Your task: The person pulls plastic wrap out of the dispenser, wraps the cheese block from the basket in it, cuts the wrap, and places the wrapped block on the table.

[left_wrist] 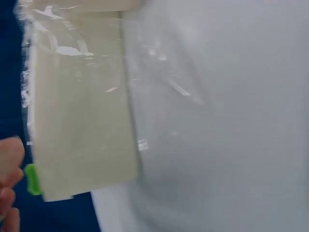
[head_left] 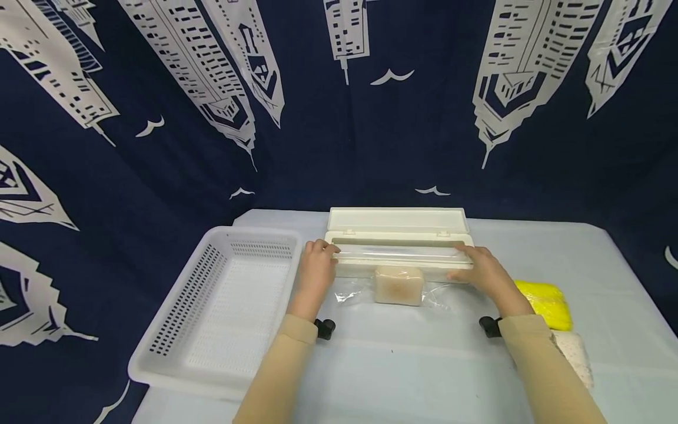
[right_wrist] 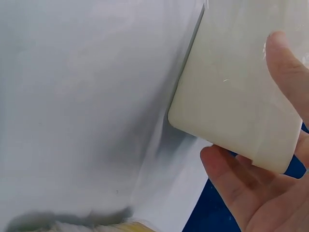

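Observation:
An ivory cling film box lies across the middle of the table, its lid raised at the back. Inside it, a roll of clear film shows. Clear film spreads over the front face and around a pale beige block in front. My left hand is at the box's left end; in the left wrist view its bent fingertips lie beside a small green piece. With thumb over the front face and fingers around the end, my right hand grips the box's right end.
A white perforated basket stands on the left of the table. On the right, partly behind my right forearm, lie a yellow wrapped packet and a white speckled item. A dark blue patterned cloth hangs behind the table.

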The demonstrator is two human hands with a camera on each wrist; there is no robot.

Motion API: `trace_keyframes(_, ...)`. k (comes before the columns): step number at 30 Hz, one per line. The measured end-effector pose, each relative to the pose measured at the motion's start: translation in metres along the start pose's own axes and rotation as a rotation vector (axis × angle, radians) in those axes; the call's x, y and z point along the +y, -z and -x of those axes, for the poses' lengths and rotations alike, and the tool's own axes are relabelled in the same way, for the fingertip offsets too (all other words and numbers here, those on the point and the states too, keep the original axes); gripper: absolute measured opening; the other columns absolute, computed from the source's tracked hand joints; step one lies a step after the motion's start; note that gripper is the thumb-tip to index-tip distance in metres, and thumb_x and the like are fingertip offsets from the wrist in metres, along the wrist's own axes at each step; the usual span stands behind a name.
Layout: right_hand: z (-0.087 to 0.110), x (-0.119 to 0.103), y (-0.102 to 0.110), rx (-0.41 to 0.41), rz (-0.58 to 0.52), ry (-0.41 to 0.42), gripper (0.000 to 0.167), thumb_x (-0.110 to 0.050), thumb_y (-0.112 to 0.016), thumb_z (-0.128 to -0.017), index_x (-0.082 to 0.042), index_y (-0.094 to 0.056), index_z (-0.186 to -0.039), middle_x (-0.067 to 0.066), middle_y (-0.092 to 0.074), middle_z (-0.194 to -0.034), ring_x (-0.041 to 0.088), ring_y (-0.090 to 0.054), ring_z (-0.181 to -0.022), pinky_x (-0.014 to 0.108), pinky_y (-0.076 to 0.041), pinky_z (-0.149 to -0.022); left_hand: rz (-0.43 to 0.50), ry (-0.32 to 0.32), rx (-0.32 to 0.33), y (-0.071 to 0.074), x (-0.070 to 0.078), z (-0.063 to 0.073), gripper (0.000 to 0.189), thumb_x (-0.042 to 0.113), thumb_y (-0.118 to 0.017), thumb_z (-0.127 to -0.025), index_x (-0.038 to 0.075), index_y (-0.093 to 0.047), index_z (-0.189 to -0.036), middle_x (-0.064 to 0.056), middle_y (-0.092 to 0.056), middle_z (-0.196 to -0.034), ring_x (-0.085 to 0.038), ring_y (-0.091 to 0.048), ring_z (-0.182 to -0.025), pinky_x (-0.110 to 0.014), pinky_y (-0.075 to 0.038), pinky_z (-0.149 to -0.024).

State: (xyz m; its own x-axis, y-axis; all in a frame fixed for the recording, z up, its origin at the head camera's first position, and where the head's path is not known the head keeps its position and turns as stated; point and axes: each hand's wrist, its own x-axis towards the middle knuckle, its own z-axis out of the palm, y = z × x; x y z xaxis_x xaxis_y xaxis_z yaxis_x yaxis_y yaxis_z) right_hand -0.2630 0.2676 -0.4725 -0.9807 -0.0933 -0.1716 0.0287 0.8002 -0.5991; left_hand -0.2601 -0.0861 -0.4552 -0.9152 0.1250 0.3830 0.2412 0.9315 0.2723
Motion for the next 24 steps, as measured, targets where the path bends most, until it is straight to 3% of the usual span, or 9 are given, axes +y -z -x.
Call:
trace_keyframes(5,0.004,0.003,-0.002,0.028,-0.023,0.020,0.097,-0.033,-0.081,-0.080,0.002,-0.026,-0.152,0.040,-0.022,-0.148,0.058,-0.029,-0.134,0.069,-0.027,-0.109,0.048,-0.037,-0.010,-0.016,-0.002,0.003,0.020,0.015,-0.080,-0.080,0.012,-0.074,-0.099,-0.008,-0.066,-0.104,-0.027,-0.054,-0.101,-0.038,-0.048,-0.082)
trace_keyframes(9,0.009,0.003,-0.002,0.083,-0.031,0.017,0.098,-0.030,-0.083,-0.077,-0.001,-0.027,-0.153,0.038,-0.014,-0.153,0.059,-0.022,-0.137,0.071,-0.027,-0.108,0.092,-0.044,0.034,-0.024,-0.005,0.004,0.019,0.015,-0.082,-0.078,0.012,-0.074,-0.096,-0.006,-0.068,-0.100,-0.026,-0.055,-0.098,-0.037,-0.047,-0.082)
trace_keyframes(13,0.016,0.000,-0.006,0.171,-0.017,0.059,0.091,-0.028,-0.087,-0.073,-0.006,-0.039,-0.148,0.032,-0.012,-0.157,0.058,-0.013,-0.141,0.075,-0.029,-0.103,0.110,-0.057,0.080,-0.026,-0.008,0.005,0.015,0.015,-0.083,-0.077,0.012,-0.074,-0.088,-0.004,-0.070,-0.097,-0.025,-0.057,-0.096,-0.037,-0.047,-0.081)
trace_keyframes(17,0.024,-0.002,-0.011,0.282,-0.021,0.187,0.061,-0.015,-0.086,-0.074,-0.005,-0.059,-0.128,0.028,-0.023,-0.155,0.054,-0.011,-0.142,0.075,-0.027,-0.103,0.115,-0.054,0.079,-0.024,-0.007,0.005,0.014,0.015,-0.084,-0.076,0.013,-0.071,-0.081,-0.004,-0.070,-0.096,-0.024,-0.056,-0.096,-0.036,-0.048,-0.082)
trace_keyframes(21,0.029,-0.003,-0.015,0.402,0.016,0.295,0.022,-0.001,-0.080,-0.076,-0.004,-0.073,-0.096,0.025,-0.046,-0.141,0.051,-0.022,-0.138,0.070,-0.027,-0.106,0.131,-0.046,0.055,-0.020,-0.006,0.008,0.016,0.014,-0.084,-0.076,0.013,-0.069,-0.079,-0.004,-0.071,-0.096,-0.023,-0.056,-0.095,-0.036,-0.048,-0.083)
trace_keyframes(24,0.033,-0.002,-0.018,0.472,0.054,0.338,0.010,0.004,-0.077,-0.076,-0.005,-0.075,-0.082,0.024,-0.056,-0.128,0.050,-0.030,-0.132,0.067,-0.030,-0.104,0.128,-0.053,0.037,-0.018,-0.004,0.011,0.016,0.013,-0.084,-0.076,0.013,-0.068,-0.080,-0.002,-0.072,-0.092,-0.022,-0.057,-0.093,-0.035,-0.047,-0.082)
